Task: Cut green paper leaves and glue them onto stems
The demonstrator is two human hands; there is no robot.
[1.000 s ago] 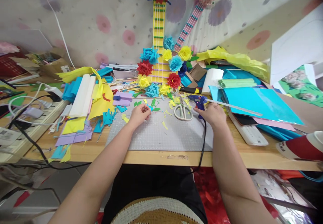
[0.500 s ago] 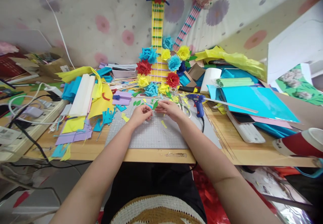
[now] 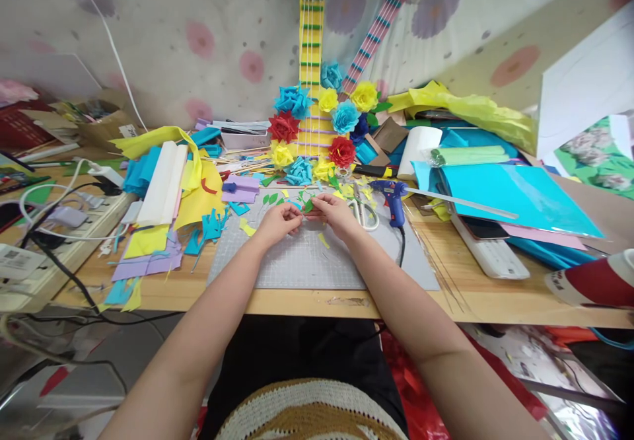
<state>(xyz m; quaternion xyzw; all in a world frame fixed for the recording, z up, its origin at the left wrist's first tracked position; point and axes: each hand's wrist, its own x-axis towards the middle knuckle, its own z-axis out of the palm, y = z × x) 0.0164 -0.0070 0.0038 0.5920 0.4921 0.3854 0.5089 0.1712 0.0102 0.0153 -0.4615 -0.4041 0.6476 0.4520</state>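
The left hand [image 3: 276, 219] and right hand [image 3: 337, 211] both pinch one little green leaf [image 3: 308, 206] with closed fingers. The blue glue gun [image 3: 395, 195] lies at 3 o'clock from them.

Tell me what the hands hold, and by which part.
A small green paper leaf, pinched at its edges between fingertips: the left hand seems to take its left side, the right hand its right.

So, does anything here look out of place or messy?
Nothing looks damaged, but paper scraps lie strewn over the cutting mat and table. Beside the right hand pinching a green leaf, the blue glue gun sits at the mat's edge, its cord trailing toward the table front.
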